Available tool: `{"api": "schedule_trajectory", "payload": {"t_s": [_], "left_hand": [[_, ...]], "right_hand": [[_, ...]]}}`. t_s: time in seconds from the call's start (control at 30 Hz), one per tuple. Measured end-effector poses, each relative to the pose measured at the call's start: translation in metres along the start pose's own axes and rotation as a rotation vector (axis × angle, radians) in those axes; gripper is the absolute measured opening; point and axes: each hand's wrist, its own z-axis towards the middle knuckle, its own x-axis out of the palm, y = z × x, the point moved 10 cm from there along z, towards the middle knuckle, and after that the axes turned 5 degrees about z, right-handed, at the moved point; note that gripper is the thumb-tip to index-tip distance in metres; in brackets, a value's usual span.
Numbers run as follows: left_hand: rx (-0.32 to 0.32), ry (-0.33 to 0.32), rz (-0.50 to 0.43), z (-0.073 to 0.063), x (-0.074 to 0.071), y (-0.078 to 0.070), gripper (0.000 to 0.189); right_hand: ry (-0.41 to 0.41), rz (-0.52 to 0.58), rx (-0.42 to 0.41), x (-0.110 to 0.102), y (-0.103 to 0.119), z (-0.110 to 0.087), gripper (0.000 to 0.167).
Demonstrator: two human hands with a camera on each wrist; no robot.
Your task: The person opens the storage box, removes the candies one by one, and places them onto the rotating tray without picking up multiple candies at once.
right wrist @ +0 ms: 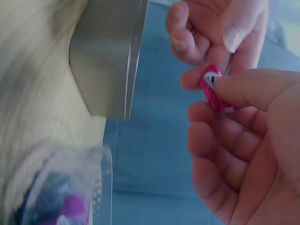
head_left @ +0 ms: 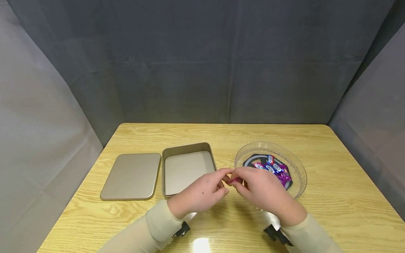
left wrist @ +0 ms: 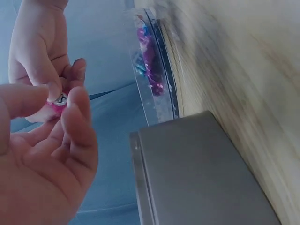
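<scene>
A small candy in a shiny pink wrapper point(right wrist: 214, 96) is pinched between the thumb and fingers of my right hand point(head_left: 264, 189). My left hand point(head_left: 202, 191) is right beside it, fingers loosely bent. In the right wrist view, one left finger reaches behind the wrapper, while the left thumb stands apart from it; whether that finger touches is hard to tell. To the right, a clear round bowl point(head_left: 301, 168) holds several wrapped candies point(head_left: 273, 168) in purple, blue and red. An open metal tin point(head_left: 190, 172) stands to the left, with its inside bare.
Left of the tin lies a flat metal lid point(head_left: 133, 177) of the same colour. Everything stands on a wooden table point(head_left: 341, 196). Grey cloth point(head_left: 177, 63) hangs behind the table and at both sides.
</scene>
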Motion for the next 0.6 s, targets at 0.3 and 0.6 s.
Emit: {"api": "schedule_trajectory", "payload": {"t_s": [0.3, 0.6], "left_hand": [[0.01, -0.163, 0.434, -0.003, -0.013, 0.007, 0.045], [-0.131, -0.057, 0.512, -0.008, -0.009, 0.045, 0.052]], "right_hand": [[0.05, -0.069, 0.323, -0.023, -0.087, -0.01, 0.002], [0.244, -0.03, 0.562, -0.007, -0.153, -0.038, 0.012]]}}
